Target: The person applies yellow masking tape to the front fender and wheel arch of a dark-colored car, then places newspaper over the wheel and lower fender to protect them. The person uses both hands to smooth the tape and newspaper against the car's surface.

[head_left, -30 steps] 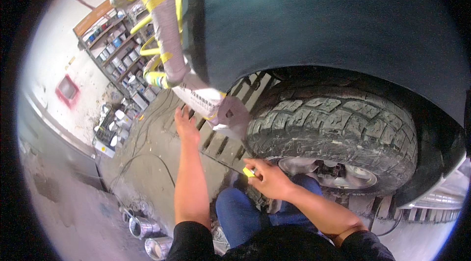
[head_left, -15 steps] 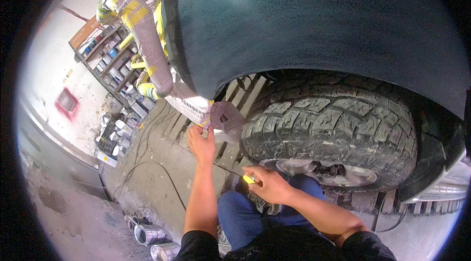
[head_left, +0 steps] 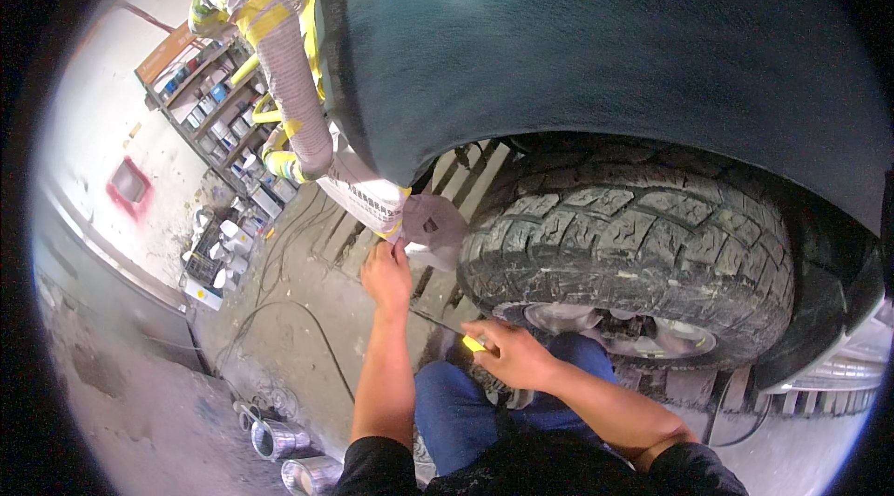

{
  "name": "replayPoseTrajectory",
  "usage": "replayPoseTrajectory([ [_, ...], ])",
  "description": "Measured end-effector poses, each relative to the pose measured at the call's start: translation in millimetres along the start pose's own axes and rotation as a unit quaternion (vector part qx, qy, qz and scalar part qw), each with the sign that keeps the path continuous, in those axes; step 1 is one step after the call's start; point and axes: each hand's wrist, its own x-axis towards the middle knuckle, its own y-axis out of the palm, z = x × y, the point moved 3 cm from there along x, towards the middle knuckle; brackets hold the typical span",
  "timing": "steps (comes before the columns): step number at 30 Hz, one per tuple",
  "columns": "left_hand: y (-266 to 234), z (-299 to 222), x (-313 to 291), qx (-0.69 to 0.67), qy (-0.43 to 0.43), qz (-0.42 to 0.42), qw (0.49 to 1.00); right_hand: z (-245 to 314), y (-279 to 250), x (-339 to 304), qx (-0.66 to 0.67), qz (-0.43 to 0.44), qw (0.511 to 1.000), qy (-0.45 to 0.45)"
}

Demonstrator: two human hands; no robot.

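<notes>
Dusty workshop floor, paint-can shelf far left, and a dark teal fender arching over a chunky off-road tire on the right. Left hand looks to be pinching the lower edge of the white masking sheet just left of the tire, probably to keep that edge steady. Right hand, nearer, has fingers curled round a small yellow item, too small to identify, seemingly kept handy clear of the sheet.

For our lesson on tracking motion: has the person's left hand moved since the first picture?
Yes. Judged against the tyre, the left hand has moved rightward, closer to it, and slightly toward the person's body.
</notes>
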Motion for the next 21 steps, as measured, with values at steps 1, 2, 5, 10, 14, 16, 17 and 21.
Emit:
replayPoseTrajectory([
  [1, -1, -1, 0, 0.003, 0.0, 0.002, 1.0, -2, 1, 0, -0.004, 0.001, 1.0, 0.002],
  [2, -3, -2, 0, 0.006, -0.001, 0.005, 1.0, -3, 2, 0, -0.008, 0.002, 1.0, 0.004],
  [5, -1, -1, -3, 0.023, -0.02, 0.013, 0.999, 1, 0, -1, 0.014, 0.021, 0.999, 0.034],
  [10, -19, -27, -4, 0.026, 0.041, 0.064, 0.997, -5, 1, -2, 0.005, 0.007, 1.0, 0.015],
  [14, -20, -63, 5, 0.02, 0.176, 0.126, 0.976, -4, 1, -2, -0.006, 0.014, 1.0, 0.004],
  [16, -18, -70, 16, 0.034, 0.243, 0.142, 0.959, -2, 3, -3, 0.0, 0.013, 1.0, 0.008],
  [17, -15, -71, 21, 0.041, 0.275, 0.15, 0.949, 0, 2, -1, 0.002, 0.011, 1.0, 0.009],
  [21, -28, -77, 27, -0.012, 0.313, 0.131, 0.941, 13, -7, -4, 0.015, 0.042, 0.998, 0.054],
])
